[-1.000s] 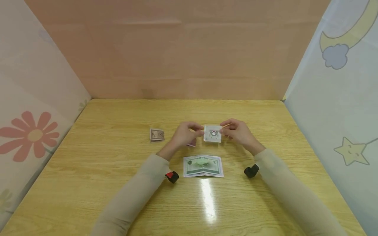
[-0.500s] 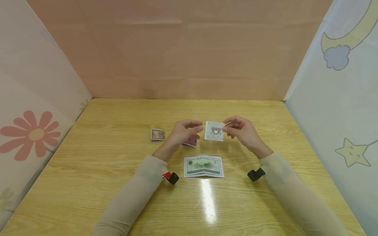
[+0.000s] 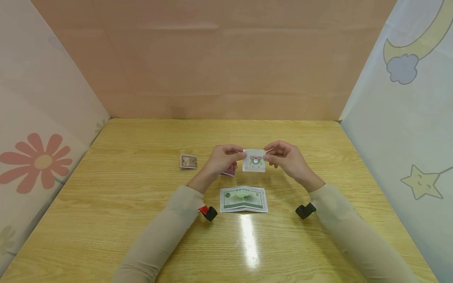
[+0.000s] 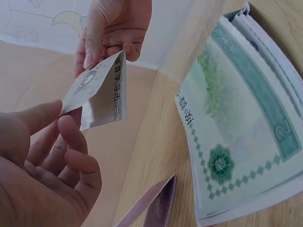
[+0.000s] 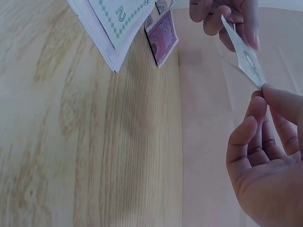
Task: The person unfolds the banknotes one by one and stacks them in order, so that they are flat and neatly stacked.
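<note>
A grey-white play banknote (image 3: pixel 254 160) with a bear's face on it is held up over the table, folded in two. My left hand (image 3: pixel 223 159) pinches its left edge between thumb and forefinger. At the opposite edge my right hand (image 3: pixel 287 158) pinches it the same way. The left wrist view shows the note (image 4: pixel 97 90) as a tent-like fold, its halves standing apart, with printed characters on one half. Behind my left hand, a purple folded note (image 3: pixel 231 170) is partly hidden. Nearer to me lies a stack of green notes (image 3: pixel 244 199), creased down the middle.
A brown folded note (image 3: pixel 188 161) stands on the wooden table (image 3: pixel 141 220) to the left. An orange-pink backdrop (image 3: pixel 226 70) rises behind the table, and printed panels flank both sides. Each wrist carries a small black camera.
Half a second ago my left hand was apart from the bear note, which my right hand held higher. Now the note is lower and slightly left, and my left hand grips it again.
</note>
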The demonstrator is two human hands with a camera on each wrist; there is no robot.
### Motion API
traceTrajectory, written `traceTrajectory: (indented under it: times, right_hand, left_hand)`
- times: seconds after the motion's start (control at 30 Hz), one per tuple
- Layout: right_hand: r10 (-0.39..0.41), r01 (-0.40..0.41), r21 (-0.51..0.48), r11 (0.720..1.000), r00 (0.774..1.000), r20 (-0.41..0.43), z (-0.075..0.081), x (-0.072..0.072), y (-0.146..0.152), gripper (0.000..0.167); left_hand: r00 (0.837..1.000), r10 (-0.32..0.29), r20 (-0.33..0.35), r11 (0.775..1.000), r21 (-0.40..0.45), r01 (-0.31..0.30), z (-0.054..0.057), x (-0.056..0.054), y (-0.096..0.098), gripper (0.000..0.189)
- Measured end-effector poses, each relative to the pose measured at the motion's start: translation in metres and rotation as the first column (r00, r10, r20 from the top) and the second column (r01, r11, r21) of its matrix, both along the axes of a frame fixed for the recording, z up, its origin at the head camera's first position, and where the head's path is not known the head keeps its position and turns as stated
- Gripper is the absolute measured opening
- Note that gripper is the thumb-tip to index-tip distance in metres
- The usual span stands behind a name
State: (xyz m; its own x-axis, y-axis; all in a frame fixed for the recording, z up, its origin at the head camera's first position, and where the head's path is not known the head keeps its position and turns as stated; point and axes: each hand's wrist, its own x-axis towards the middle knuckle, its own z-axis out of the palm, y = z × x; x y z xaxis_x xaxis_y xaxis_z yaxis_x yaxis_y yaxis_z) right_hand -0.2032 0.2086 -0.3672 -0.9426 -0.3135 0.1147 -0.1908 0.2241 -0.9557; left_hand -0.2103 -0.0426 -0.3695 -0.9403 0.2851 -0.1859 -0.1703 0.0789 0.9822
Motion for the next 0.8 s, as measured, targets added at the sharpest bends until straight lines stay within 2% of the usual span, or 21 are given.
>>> traceTrajectory:
  times: [0.27,0.5,0.8]
  right_hand:
    - [0.014,-0.013,0.036,0.999,1.000,-0.010,0.002,-0.003,0.001,0.028]
    - [-0.004,0.001,0.092,0.996,1.000,0.030,0.009,-0.011,-0.004,0.035]
    - [0.099,-0.103,0.073,0.992,0.994,0.052,0.009,-0.019,-0.025,0.038]
  left_hand:
    - [0.997,0.032,-0.064,0.999,-0.042,-0.034,-0.002,-0.001,-0.002,0.017]
    - [0.998,0.031,-0.050,0.998,-0.045,-0.034,-0.001,-0.001,-0.007,0.016]
    - [1.000,-0.003,-0.021,1.000,-0.025,0.002,-0.001,0.000,-0.008,0.018]
